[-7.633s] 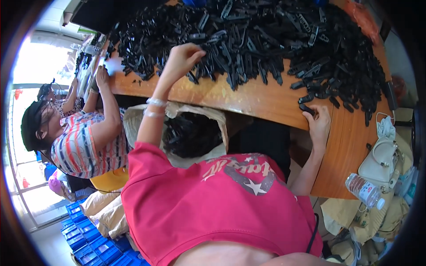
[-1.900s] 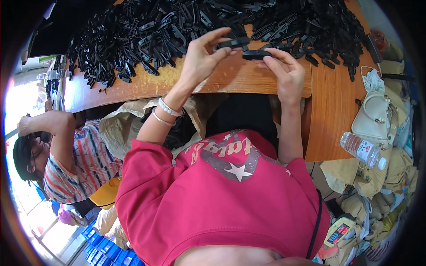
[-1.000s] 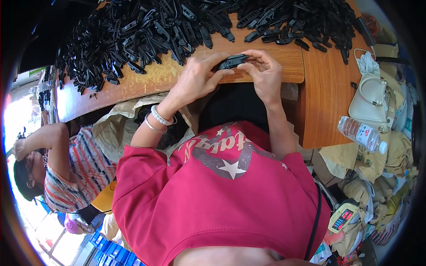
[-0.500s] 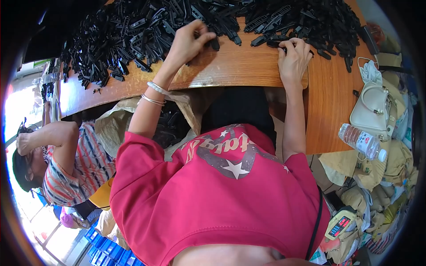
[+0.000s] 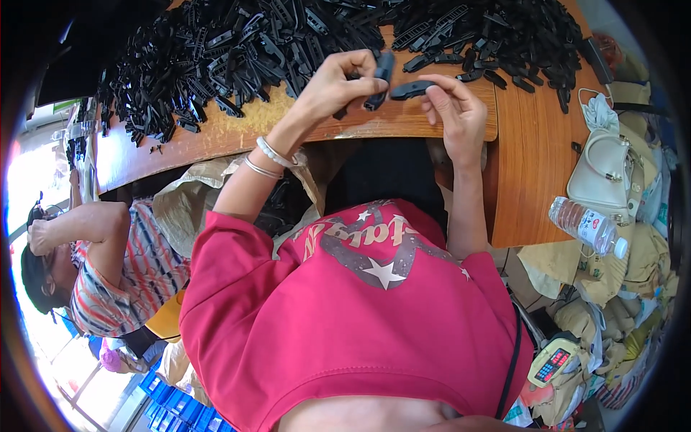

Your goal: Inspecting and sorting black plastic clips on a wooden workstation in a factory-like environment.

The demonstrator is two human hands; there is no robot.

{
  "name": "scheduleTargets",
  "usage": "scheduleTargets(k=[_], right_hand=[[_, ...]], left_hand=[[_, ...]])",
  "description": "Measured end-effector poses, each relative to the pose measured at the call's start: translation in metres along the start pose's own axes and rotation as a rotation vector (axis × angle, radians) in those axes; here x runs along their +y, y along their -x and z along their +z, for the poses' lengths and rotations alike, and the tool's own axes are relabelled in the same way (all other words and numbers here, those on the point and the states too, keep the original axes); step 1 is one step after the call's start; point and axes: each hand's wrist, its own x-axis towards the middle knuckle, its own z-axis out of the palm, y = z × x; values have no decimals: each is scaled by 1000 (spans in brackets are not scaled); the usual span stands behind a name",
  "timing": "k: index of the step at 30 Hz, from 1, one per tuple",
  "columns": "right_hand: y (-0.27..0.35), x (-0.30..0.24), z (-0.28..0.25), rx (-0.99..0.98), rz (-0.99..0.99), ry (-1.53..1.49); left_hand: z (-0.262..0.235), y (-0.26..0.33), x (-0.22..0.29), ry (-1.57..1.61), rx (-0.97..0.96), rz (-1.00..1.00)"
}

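Note:
Over the near edge of the wooden table [image 5: 266,122], my two hands are close together. My left hand [image 5: 342,90] is closed on a black plastic part [image 5: 384,72] that stands upright and looks slightly blurred. More black shows under its fingers, but I cannot tell whether it is a separate piece. Between thumb and fingers, my right hand [image 5: 461,115] grips a long, narrow black plastic piece [image 5: 412,90] with rounded ends. Its left end points at the part in my left hand, with a small gap between them. A large heap of similar black parts [image 5: 230,57] lies beyond my hands.
Another heap of black parts [image 5: 497,43] covers the far right. A white handbag [image 5: 601,183], a clear water bottle [image 5: 586,227] and a face mask [image 5: 599,115] lie along the right edge. A person in a striped shirt [image 5: 137,252] sits at left. An open sack [image 5: 191,205] hangs below the table.
My right hand has lifted a black piece off the table and moved left with it. My left hand has moved right and nearer me, carrying a black part. The hands are now close together.

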Motion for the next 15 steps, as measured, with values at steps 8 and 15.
scheduleTargets(k=[8,15], right_hand=[[0,0,6,-3,-62,28],[10,-2,22,173,-211,364]], left_hand=[[25,15,2,440,-39,-136],[38,21,15,-265,143,100]])
